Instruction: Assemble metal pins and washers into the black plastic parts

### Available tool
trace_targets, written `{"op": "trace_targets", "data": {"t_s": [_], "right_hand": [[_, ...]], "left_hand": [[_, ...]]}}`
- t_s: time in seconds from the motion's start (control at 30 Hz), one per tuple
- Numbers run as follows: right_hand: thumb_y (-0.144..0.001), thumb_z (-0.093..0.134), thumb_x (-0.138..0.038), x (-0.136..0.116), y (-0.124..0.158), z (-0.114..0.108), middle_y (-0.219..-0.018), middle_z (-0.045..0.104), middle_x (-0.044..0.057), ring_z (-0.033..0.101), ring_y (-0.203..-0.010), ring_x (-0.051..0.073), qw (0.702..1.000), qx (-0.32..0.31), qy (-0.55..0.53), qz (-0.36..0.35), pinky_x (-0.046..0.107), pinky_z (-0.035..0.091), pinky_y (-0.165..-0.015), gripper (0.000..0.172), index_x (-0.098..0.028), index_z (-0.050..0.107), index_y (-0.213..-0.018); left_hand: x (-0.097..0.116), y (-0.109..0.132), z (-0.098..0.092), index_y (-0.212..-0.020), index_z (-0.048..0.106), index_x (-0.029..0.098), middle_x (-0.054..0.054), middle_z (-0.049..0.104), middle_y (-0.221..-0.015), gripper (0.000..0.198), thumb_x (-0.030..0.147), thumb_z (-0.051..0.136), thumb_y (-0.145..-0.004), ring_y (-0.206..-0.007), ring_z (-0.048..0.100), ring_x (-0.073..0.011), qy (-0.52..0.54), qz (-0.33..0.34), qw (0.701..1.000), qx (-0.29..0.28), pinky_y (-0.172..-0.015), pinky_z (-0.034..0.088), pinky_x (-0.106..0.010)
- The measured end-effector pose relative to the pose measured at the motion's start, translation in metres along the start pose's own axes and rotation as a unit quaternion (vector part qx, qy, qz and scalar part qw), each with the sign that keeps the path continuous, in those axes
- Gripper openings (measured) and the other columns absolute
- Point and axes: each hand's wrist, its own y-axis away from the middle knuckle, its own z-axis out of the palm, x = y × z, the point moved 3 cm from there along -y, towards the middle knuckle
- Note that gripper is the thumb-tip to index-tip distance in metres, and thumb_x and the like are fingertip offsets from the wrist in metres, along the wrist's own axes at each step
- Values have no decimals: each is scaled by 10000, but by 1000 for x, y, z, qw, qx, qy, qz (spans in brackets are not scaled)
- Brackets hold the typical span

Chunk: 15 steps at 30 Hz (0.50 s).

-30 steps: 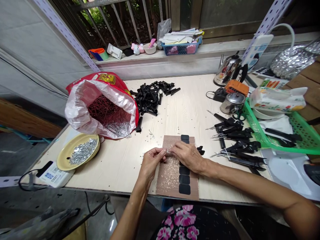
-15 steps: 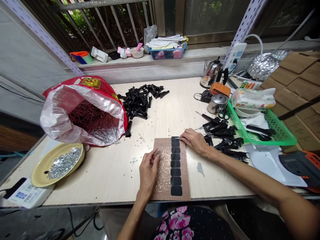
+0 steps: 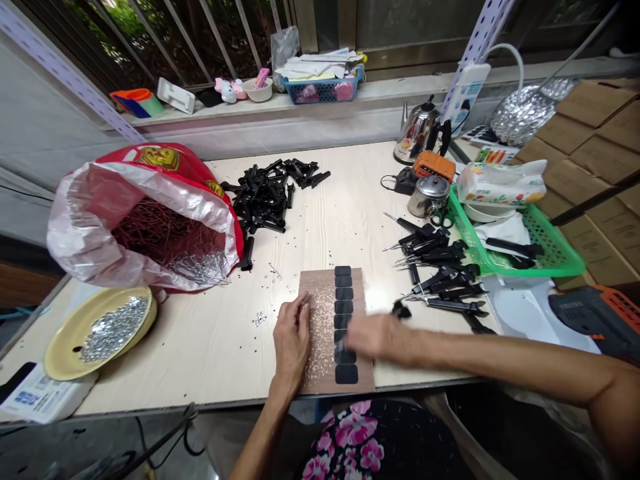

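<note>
A brown board (image 3: 320,293) with a column of black pads (image 3: 343,293) lies at the table's near edge. My left hand (image 3: 293,340) rests flat on the board's left side, fingers together and extended, holding nothing. My right hand (image 3: 373,337) is over the lower pads, smeared by motion, so its fingers cannot be made out. A row of black clips with metal prongs (image 3: 440,273) lies just right of the board.
A red and white bag of metal pins (image 3: 145,220) lies at left, a yellow plate of small silver parts (image 3: 97,330) in front of it. A pile of black clips (image 3: 270,190) sits behind. A green basket (image 3: 555,257), kettle (image 3: 417,133) and cardboard boxes (image 3: 595,127) stand at right.
My right hand has come back from the board's top right corner to the lower pads. My left hand has stayed on the board. The camera has turned slightly right.
</note>
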Motion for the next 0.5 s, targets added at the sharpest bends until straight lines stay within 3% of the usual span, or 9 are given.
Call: {"op": "trace_targets", "data": {"t_s": [0.1,0.2,0.5], "right_hand": [[-946,317,-113,0,2,-1,-652,529,-14,420,-539,65,993,-50,-106,12,145,335,-355,354,-122,612,-751],[-937,387,-134,-12,7,-4,-723,537,6,460,-660,100,969,-113,-220,-26,183,304,-422,254,-154,597,-796],[-941,439,-236,-22,10,-8,-767,544,9,460,-747,119,951,-154,-266,38,245,279,-503,226,-180,621,-819]], "left_hand": [[0,-1,1,-1152,584,198,-83,604,-1033,315,306,404,-916,-971,575,-212,-8,5,1000,-3,-877,438,-348],[0,-1,2,-1158,580,203,-83,606,-1027,320,309,396,-918,-972,576,-215,-6,8,1000,-5,-873,440,-352],[0,0,3,-1145,589,181,-89,603,-1016,320,299,397,-919,-953,577,-206,-12,9,1000,2,-879,433,-339]]}}
